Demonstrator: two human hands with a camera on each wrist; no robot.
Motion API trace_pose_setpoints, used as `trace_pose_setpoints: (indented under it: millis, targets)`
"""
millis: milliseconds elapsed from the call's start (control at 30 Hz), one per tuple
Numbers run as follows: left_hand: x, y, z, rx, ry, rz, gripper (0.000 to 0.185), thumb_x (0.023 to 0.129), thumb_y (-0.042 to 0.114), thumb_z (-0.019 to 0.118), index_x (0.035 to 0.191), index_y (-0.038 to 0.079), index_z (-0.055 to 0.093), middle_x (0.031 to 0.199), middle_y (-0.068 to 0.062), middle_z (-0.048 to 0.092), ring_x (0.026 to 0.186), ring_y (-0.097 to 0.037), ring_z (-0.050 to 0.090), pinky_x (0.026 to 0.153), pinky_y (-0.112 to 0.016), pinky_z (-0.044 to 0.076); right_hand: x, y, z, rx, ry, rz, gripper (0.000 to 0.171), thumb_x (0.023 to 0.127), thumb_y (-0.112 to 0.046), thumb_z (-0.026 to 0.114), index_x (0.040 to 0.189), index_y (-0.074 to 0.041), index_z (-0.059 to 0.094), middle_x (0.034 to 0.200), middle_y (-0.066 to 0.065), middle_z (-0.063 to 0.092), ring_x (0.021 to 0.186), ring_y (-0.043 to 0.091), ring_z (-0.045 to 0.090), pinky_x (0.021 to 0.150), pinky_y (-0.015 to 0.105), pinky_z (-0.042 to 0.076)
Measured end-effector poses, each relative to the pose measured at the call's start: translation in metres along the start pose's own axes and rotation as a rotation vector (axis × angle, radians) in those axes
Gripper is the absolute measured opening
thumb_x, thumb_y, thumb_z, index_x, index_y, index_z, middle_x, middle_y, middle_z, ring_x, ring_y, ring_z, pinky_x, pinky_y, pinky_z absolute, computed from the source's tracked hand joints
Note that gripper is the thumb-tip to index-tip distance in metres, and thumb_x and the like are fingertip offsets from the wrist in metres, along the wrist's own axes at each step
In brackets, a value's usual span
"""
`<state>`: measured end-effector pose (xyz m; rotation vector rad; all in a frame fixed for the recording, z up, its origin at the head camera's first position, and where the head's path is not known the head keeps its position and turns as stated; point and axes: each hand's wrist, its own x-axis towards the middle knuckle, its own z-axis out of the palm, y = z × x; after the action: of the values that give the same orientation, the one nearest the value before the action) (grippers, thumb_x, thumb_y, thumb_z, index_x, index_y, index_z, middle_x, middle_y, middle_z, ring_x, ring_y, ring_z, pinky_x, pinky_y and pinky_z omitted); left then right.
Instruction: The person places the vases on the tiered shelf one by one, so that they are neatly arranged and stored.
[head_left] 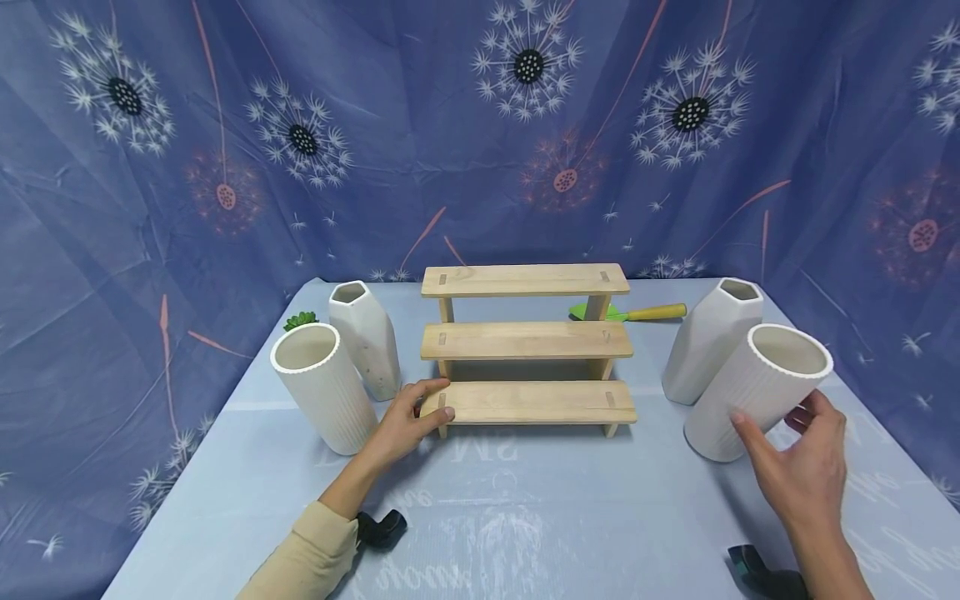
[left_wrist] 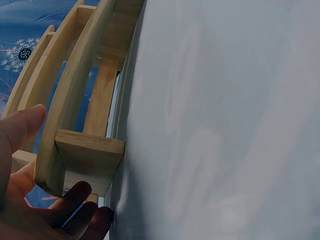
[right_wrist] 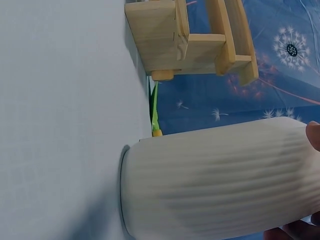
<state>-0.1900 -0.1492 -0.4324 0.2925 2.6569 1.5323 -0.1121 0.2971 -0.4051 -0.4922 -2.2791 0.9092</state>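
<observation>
1. The left hand [head_left: 401,425] rests with relaxed fingers on the left end of the lowest step of the three-step light wooden rack [head_left: 527,343], its thumb on top, gripping nothing.
2. The right hand [head_left: 802,467] is spread beside the white ribbed cylindrical ceramic vase [head_left: 757,390], fingertips touching its side.
3. This vase stands tilted on the pale blue table [head_left: 525,517], right of the rack.
</observation>
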Motion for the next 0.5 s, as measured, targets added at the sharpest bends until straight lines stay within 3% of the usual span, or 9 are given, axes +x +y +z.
trace_pose_setpoints:
  millis: [133,333,500]
  targets:
    - [-0.003,0.009,-0.001,-0.037,-0.015,-0.014,0.050,0.087,0.020,0.068,0.133,0.009,0.052,0.118,-0.020,0.050,0.095,-0.024,0.052,0.072,-0.027,0.043,0.003,0.001,0.002,0.025,-0.027,0.028,0.085,0.078,-0.021,0.076,0.146,-0.010,0.026,0.134,0.023,0.041,0.116,0.043,0.046,0.097,0.058,0.034]
    - [-0.009,0.024,-0.005,-0.107,-0.052,-0.027,0.050,0.088,0.013,0.065,0.134,0.002,0.049,0.133,-0.025,0.043,0.100,-0.028,0.056,0.076,-0.028,0.045,0.006,0.003,0.005,0.035,-0.031,0.032,0.085,0.077,-0.021,0.077,0.144,-0.007,0.028,0.132,0.023,0.045,0.113,0.041,0.048,0.095,0.051,0.037]
    - [-0.002,0.007,0.000,-0.151,-0.053,-0.030,0.051,0.088,0.017,0.067,0.135,0.009,0.049,0.137,-0.018,0.043,0.105,-0.027,0.055,0.079,-0.027,0.045,0.010,0.004,0.007,0.072,-0.052,0.049,0.085,0.076,-0.020,0.077,0.144,-0.006,0.027,0.133,0.022,0.045,0.114,0.040,0.048,0.100,0.042,0.039]
